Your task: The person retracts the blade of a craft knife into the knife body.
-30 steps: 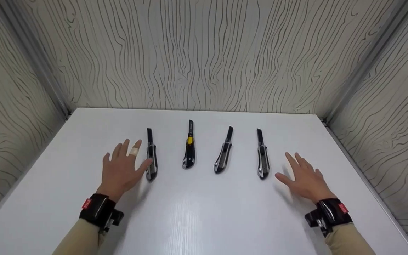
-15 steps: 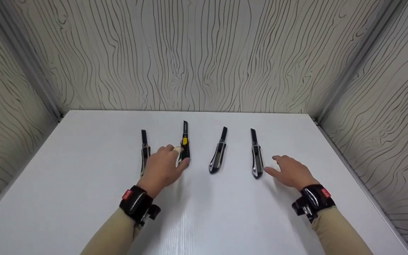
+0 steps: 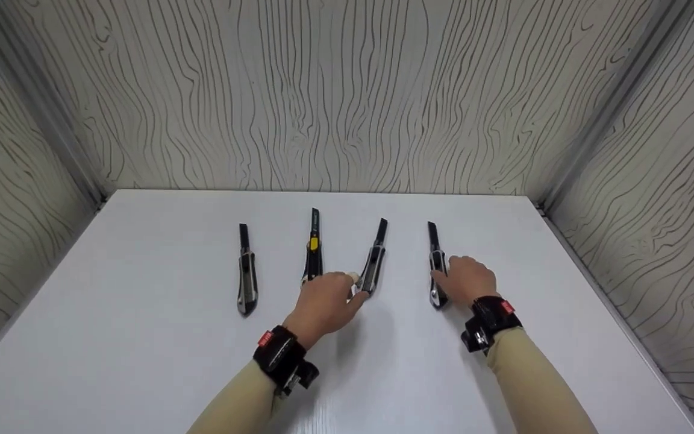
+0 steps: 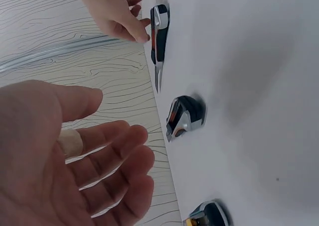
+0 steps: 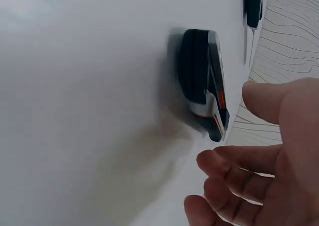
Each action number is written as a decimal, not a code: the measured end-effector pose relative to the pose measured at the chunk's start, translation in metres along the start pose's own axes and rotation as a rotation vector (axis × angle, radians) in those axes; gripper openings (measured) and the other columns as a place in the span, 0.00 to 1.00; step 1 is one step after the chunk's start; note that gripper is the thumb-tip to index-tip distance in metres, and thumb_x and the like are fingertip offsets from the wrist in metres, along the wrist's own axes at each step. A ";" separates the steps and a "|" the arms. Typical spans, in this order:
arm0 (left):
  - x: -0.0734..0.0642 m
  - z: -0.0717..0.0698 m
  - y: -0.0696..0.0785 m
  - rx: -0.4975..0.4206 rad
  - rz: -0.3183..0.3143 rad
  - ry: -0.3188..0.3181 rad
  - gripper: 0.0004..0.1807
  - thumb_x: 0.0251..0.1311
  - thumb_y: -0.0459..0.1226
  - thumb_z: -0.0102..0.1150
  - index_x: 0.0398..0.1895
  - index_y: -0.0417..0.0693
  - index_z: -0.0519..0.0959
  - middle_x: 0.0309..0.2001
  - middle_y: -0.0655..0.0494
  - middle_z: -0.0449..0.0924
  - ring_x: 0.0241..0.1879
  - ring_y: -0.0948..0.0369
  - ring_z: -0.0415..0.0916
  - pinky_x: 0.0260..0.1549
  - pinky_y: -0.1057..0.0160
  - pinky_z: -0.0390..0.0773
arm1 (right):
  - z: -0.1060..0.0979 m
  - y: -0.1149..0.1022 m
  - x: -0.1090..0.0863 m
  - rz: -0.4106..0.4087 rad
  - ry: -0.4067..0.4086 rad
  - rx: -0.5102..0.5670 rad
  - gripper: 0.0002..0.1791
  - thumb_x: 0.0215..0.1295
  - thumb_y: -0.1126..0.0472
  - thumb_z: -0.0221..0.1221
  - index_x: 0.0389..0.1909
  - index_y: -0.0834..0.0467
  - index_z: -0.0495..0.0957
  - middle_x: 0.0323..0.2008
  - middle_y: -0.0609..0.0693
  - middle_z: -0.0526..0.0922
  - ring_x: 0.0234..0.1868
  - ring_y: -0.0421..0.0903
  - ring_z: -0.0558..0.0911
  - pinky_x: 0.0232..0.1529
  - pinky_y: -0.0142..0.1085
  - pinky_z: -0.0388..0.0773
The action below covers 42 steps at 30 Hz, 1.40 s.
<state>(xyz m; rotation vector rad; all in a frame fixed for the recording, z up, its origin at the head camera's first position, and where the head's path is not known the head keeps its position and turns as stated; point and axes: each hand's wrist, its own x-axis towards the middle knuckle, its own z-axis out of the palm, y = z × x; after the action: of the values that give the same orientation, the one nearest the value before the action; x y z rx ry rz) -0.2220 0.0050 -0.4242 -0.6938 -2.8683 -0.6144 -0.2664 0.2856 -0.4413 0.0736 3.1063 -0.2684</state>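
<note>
Several utility knives with blades extended lie in a row on the white table. My left hand [image 3: 326,304] hovers at the butt of the third knife from the left [image 3: 373,268] and partly covers the black knife with a yellow slider [image 3: 314,253]. In the left wrist view its fingers [image 4: 112,161] bend loosely, with space between them and the grey-and-black knife [image 4: 185,117]. My right hand [image 3: 468,280] is beside the rightmost knife [image 3: 437,260], its thumb overlapping the handle. The right wrist view shows loosely bent fingers [image 5: 234,178] apart from that knife [image 5: 202,76].
Farthest left on the white table [image 3: 142,337] lies another utility knife [image 3: 247,280]. A wood-grain patterned wall [image 3: 323,102] rises behind the table, with similar panels on both sides. Each wrist wears a black strap camera [image 3: 284,355].
My left hand has moved right, from the leftmost knife past the yellow-slider knife to the third one. My right hand has moved left to the rightmost knife. The knives stay in place.
</note>
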 end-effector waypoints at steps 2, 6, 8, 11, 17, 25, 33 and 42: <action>0.001 0.004 0.003 -0.021 -0.004 -0.014 0.13 0.60 0.50 0.53 0.33 0.51 0.80 0.23 0.62 0.76 0.20 0.67 0.68 0.15 0.71 0.64 | 0.006 -0.003 0.006 0.032 0.044 0.008 0.25 0.60 0.41 0.52 0.27 0.62 0.72 0.20 0.53 0.73 0.20 0.48 0.72 0.17 0.37 0.64; 0.002 0.009 0.006 -0.046 0.002 -0.027 0.13 0.60 0.49 0.53 0.28 0.52 0.79 0.22 0.63 0.74 0.19 0.67 0.66 0.14 0.71 0.63 | 0.016 -0.006 0.016 0.092 0.075 0.004 0.27 0.58 0.38 0.53 0.28 0.62 0.69 0.19 0.53 0.72 0.19 0.49 0.72 0.17 0.37 0.64; 0.003 0.010 0.006 -0.052 0.003 -0.032 0.12 0.60 0.49 0.53 0.27 0.52 0.78 0.21 0.63 0.74 0.18 0.67 0.65 0.14 0.71 0.63 | 0.020 -0.006 0.021 0.113 0.067 0.008 0.27 0.57 0.39 0.53 0.29 0.62 0.69 0.20 0.54 0.73 0.20 0.49 0.72 0.18 0.38 0.64; 0.004 0.011 0.006 -0.055 0.000 -0.041 0.12 0.60 0.48 0.53 0.27 0.53 0.77 0.21 0.63 0.74 0.19 0.67 0.66 0.15 0.71 0.63 | 0.023 -0.007 0.026 0.121 0.060 0.033 0.25 0.56 0.42 0.54 0.30 0.64 0.70 0.21 0.55 0.74 0.20 0.50 0.73 0.18 0.38 0.65; 0.002 0.013 0.008 -0.062 0.008 -0.039 0.11 0.60 0.48 0.53 0.28 0.53 0.78 0.20 0.65 0.72 0.18 0.67 0.65 0.15 0.71 0.63 | 0.025 -0.006 0.027 0.130 0.065 0.060 0.20 0.54 0.47 0.55 0.24 0.63 0.71 0.19 0.54 0.74 0.19 0.50 0.73 0.15 0.37 0.64; 0.003 0.015 0.014 -0.116 -0.006 -0.053 0.11 0.60 0.47 0.53 0.35 0.54 0.80 0.22 0.65 0.75 0.20 0.68 0.66 0.17 0.72 0.64 | 0.015 -0.016 0.018 0.115 0.071 0.100 0.21 0.52 0.46 0.56 0.22 0.61 0.71 0.17 0.52 0.75 0.18 0.48 0.73 0.15 0.35 0.64; 0.005 0.025 0.026 -0.199 -0.019 -0.144 0.15 0.61 0.48 0.52 0.44 0.53 0.80 0.30 0.61 0.83 0.26 0.66 0.75 0.23 0.69 0.70 | 0.005 -0.037 -0.007 0.109 0.070 0.101 0.24 0.50 0.42 0.57 0.26 0.61 0.71 0.19 0.52 0.74 0.19 0.47 0.72 0.16 0.36 0.62; 0.002 0.037 0.042 -0.437 -0.070 -0.303 0.17 0.62 0.50 0.48 0.40 0.49 0.79 0.28 0.59 0.83 0.20 0.65 0.74 0.19 0.68 0.71 | 0.000 -0.059 -0.033 0.075 0.065 0.133 0.23 0.48 0.40 0.56 0.25 0.59 0.69 0.18 0.50 0.72 0.19 0.46 0.70 0.14 0.35 0.60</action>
<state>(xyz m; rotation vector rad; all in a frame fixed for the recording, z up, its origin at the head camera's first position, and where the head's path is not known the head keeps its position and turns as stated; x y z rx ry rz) -0.2054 0.0549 -0.4423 -0.8030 -3.0687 -1.2723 -0.2365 0.2259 -0.4302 0.2051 3.1374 -0.4796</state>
